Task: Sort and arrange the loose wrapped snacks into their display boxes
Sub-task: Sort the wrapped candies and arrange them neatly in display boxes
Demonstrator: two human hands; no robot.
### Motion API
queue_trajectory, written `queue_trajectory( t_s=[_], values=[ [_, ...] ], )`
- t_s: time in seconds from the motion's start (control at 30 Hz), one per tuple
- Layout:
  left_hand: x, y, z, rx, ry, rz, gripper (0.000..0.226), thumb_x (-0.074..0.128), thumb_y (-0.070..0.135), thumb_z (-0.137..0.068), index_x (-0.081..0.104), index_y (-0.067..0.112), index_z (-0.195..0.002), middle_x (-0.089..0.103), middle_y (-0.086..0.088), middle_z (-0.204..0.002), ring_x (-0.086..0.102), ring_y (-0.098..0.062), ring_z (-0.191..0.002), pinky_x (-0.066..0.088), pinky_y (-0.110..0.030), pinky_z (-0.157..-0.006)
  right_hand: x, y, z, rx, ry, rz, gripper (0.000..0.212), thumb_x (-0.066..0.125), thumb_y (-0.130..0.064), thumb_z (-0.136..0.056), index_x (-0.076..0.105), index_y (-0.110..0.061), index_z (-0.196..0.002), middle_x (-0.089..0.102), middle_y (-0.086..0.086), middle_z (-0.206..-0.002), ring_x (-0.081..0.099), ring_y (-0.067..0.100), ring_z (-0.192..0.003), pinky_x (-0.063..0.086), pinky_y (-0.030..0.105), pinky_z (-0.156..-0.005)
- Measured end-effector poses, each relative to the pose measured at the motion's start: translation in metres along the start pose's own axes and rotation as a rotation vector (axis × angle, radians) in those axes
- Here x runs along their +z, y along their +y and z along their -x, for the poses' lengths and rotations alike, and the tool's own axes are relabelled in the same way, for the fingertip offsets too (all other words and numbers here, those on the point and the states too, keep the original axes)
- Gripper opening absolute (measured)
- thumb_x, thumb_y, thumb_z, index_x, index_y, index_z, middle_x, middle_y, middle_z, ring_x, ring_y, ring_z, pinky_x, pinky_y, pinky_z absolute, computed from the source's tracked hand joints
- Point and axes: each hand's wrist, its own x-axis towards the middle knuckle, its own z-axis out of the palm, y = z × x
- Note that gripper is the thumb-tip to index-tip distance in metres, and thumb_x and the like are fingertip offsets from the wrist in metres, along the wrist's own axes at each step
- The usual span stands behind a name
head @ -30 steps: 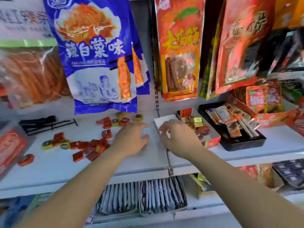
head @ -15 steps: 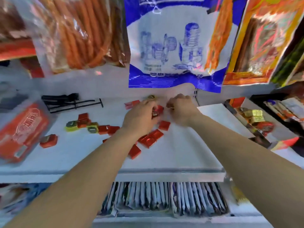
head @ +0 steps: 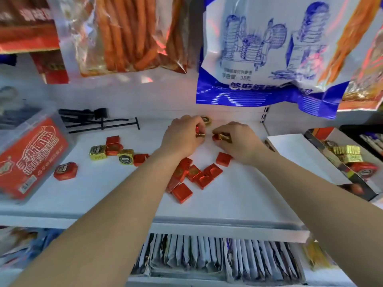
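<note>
Several small red wrapped snacks (head: 193, 175) lie in a loose heap on the white shelf (head: 238, 204), with gold ones (head: 125, 156) further left. My left hand (head: 183, 135) is curled around a red and gold snack at the back of the shelf. My right hand (head: 236, 139) pinches a gold and red wrapped snack (head: 222, 137) just beside it. Another gold snack (head: 206, 120) sits behind my left hand. The open display box (head: 339, 162) on the right holds gold and red snacks.
A red-labelled clear box (head: 31, 158) stands at the left edge. Black plastic hooks (head: 97, 121) lie at the back left. Large snack bags (head: 269, 50) hang low over the shelf. A lower shelf holds rows of sachets (head: 207, 255).
The view has moved closer to the shelf's middle. Both hands stayed at the back of the shelf and closed their fingers on small snacks.
</note>
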Motion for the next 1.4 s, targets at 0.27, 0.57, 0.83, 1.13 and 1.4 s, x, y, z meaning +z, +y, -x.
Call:
queue_trajectory(
  t_s=[0.27,0.57,0.83,1.13,1.4],
  values=[
    [-0.023,-0.010,0.015,-0.033,0.074,0.142,0.033,0.063,0.027,-0.095,0.053,0.031,-0.126,0.054,-0.002,-0.128,0.056,-0.017,-0.108,0.042,-0.023,-0.084,-0.002,-0.016,-0.037,0.062,0.218,-0.130,0.031,0.063,-0.019,-0.094,0.063,-0.021,-0.125,0.065,-0.004,-0.122,0.063,0.014,-0.095,0.049,0.020,-0.078],
    [-0.083,-0.069,0.087,-0.177,0.028,0.130,0.037,0.064,0.016,-0.094,0.057,0.033,-0.126,0.037,0.004,-0.118,0.049,-0.016,-0.102,0.033,-0.018,-0.088,0.021,-0.048,-0.056,0.065,0.054,0.051,0.026,0.055,-0.025,-0.100,0.062,-0.016,-0.124,0.057,0.007,-0.120,0.057,0.022,-0.102,0.046,0.031,-0.093],
    [-0.117,-0.105,0.140,-0.221,0.248,0.252,0.037,0.064,0.011,-0.093,0.057,0.032,-0.123,0.059,0.007,-0.102,0.058,-0.001,-0.079,0.047,-0.014,-0.074,0.009,-0.080,-0.012,-0.034,0.193,-0.098,0.034,0.054,-0.019,-0.101,0.056,-0.025,-0.134,0.049,0.007,-0.137,0.056,0.023,-0.116,0.043,0.028,-0.098],
    [-0.140,-0.145,0.202,-0.294,0.293,0.257,0.024,0.065,0.010,-0.091,0.065,0.031,-0.102,0.061,0.017,-0.105,0.057,-0.005,-0.096,0.044,-0.020,-0.082,0.022,-0.112,0.015,-0.102,-0.068,0.112,0.029,0.050,-0.029,-0.102,0.054,-0.025,-0.130,0.043,0.006,-0.134,0.054,0.025,-0.111,0.044,0.034,-0.098],
    [-0.119,-0.150,0.210,-0.319,0.325,0.166,0.021,0.071,0.021,-0.089,0.060,0.024,-0.106,0.057,0.004,-0.113,0.052,-0.013,-0.102,0.039,-0.026,-0.086,0.032,-0.115,0.006,-0.100,-0.056,0.038,0.022,0.054,-0.020,-0.099,0.061,-0.018,-0.119,0.048,0.008,-0.122,0.046,0.018,-0.093,0.036,0.027,-0.086]
  ],
)
